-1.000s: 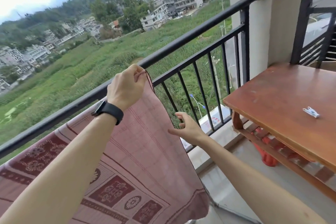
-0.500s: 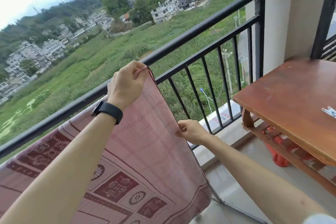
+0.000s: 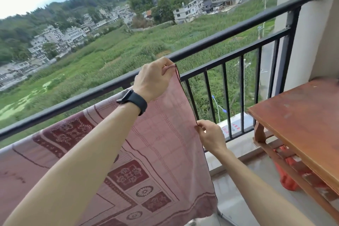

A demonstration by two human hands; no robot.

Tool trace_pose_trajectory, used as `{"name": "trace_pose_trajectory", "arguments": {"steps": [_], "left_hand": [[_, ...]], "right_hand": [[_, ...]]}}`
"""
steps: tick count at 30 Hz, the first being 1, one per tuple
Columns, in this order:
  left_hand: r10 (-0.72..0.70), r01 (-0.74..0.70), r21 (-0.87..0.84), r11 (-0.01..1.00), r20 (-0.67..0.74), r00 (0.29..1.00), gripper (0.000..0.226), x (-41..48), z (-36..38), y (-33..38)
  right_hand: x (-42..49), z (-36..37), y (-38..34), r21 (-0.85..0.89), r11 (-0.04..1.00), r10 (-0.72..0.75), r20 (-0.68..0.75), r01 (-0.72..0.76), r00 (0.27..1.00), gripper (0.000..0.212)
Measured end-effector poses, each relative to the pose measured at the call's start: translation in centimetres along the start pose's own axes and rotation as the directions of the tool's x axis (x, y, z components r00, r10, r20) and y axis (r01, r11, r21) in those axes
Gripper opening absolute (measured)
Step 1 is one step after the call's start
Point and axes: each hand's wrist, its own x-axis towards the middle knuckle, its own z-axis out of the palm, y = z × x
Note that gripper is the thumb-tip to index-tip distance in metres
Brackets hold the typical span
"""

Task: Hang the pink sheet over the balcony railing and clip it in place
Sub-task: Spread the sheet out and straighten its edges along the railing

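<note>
Holding the pink sheet (image 3: 161, 143) up against the railing (image 3: 229, 33), we have its right edge pulled taut between both hands. Our left hand (image 3: 153, 80), a black band (image 3: 134, 100) on the wrist, pinches the top corner between thumb and fingertips just below the railing's round black top bar. Our right hand (image 3: 211, 135) pinches the same edge lower down, in front of the thin vertical bars, fingers curled together on the hem. We see thin woven cloth, ruled with fine grid lines near that edge and patterned further left with dark red squares and round flower shapes. Left of our hands it lies draped over the railing and hangs on our side. Right of the railing stands a worn reddish-brown wooden table (image 3: 302, 115) with a slatted shelf beneath, something orange-red (image 3: 288, 180) tucked under it. Where the railing ends, a pale wall (image 3: 302, 24) meets it.
</note>
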Motion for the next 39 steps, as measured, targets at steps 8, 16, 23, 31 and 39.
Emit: {"name": "trace_pose_trajectory", "arguments": {"steps": [8, 16, 23, 31, 39], "left_hand": [[0.002, -0.004, 0.051, 0.999, 0.034, 0.999, 0.016, 0.6, -0.1, 0.4], [0.008, 0.000, -0.062, 0.998, 0.121, 0.993, 0.015, 0.3, -1.1, 0.2], [-0.060, 0.057, 0.030, 0.998, 0.119, 0.991, 0.031, -2.4, -3.1, -2.6], [-0.049, 0.048, 0.017, 0.999, 0.030, 0.998, 0.022, -3.4, -1.9, -1.9], [0.037, -0.038, 0.074, 0.997, 0.015, 0.999, 0.034, -3.5, -3.8, -2.1]], "right_hand": [[0.9, -0.9, -2.1, 0.079, 0.980, 0.152, 0.310, -0.184, 0.938, 0.004], [3.3, -6.4, -11.5, 0.589, 0.804, -0.100, 0.264, -0.078, 0.959, 0.044], [4.4, -7.7, -16.1, 0.573, 0.816, -0.138, 0.061, 0.079, 0.989, 0.007], [4.4, -8.5, -17.1, 0.486, 0.857, -0.144, -0.089, 0.169, 0.986, 0.019], [5.1, -9.7, -18.3, 0.351, 0.919, -0.149, -0.117, 0.181, 0.982, 0.013]]}}
